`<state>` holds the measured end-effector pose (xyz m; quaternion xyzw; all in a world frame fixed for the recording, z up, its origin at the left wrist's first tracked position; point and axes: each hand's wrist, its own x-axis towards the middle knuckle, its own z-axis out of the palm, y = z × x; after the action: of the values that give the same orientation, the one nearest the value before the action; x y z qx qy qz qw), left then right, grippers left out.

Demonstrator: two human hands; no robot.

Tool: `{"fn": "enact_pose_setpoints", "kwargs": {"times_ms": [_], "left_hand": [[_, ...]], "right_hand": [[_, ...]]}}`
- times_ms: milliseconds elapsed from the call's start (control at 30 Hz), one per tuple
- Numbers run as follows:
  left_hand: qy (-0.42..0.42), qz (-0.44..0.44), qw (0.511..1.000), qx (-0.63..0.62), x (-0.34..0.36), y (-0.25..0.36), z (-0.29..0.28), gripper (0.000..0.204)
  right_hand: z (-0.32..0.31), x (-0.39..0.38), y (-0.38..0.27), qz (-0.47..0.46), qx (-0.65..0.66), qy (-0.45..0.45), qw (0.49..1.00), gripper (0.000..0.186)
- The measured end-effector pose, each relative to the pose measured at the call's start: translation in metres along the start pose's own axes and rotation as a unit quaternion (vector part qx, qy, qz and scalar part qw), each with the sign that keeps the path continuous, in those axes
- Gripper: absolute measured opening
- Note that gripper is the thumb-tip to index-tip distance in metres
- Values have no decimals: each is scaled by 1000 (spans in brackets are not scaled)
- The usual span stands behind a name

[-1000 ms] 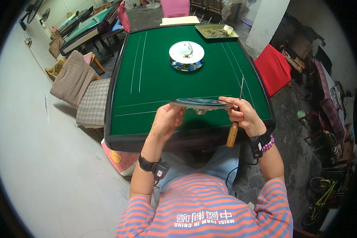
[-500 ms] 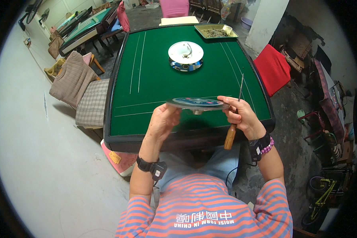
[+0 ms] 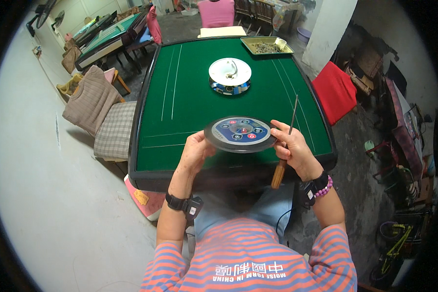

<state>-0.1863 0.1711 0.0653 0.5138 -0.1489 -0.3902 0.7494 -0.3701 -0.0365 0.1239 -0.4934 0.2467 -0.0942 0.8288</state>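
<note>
Between my two hands I hold a round control panel (image 3: 224, 142), a black-rimmed disc with a blue face, several buttons and a small dome in its middle. My left hand (image 3: 195, 153) grips its left edge, thumb on top. The fingers of my right hand (image 3: 297, 150) pinch its right edge. Also tucked in my right hand is a screwdriver (image 3: 279, 174), its wooden handle pointing down and its thin shaft pointing up and away. The disc is above the near part of a green-felt table (image 3: 194, 104), its face tilted up toward me.
Near the table's middle stands a round white-topped unit (image 3: 228, 73) with a shiny dark base. A yellowish tray (image 3: 267, 46) of small metal parts lies at the far right corner. Chairs surround the table, including a red-covered chair (image 3: 332, 92) and a plaid-seated chair (image 3: 113, 129).
The disc has tipped toward me, from nearly edge-on to showing its buttoned face. My hands still hold it, and the screwdriver stays in my right hand. The head view has shifted slightly.
</note>
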Motion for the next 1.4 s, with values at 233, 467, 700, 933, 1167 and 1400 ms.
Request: {"fn": "enact_pose_setpoints", "kwargs": {"times_ms": [233, 467, 700, 933, 1167, 1400], "left_hand": [[9, 14, 998, 67, 0, 0, -5, 15], [7, 13, 997, 72, 3, -1, -4, 15], [0, 13, 998, 63, 3, 4, -2, 8], [1, 0, 999, 42, -2, 4, -2, 9], [-47, -10, 999, 21, -4, -1, -2, 15], [-52, -8, 999, 15, -5, 0, 0, 16]], "right_hand": [[4, -6, 2, -13, -20, -32, 999, 56], [1, -4, 3, -8, -10, -38, 999, 42], [-3, 2, 4, 7, -5, -39, 999, 25], [-18, 19, 8, 53, 45, -41, 997, 15], [-28, 37, 7, 79, 75, -13, 994, 26], [-30, 48, 9, 97, 92, -10, 991, 31]]}}
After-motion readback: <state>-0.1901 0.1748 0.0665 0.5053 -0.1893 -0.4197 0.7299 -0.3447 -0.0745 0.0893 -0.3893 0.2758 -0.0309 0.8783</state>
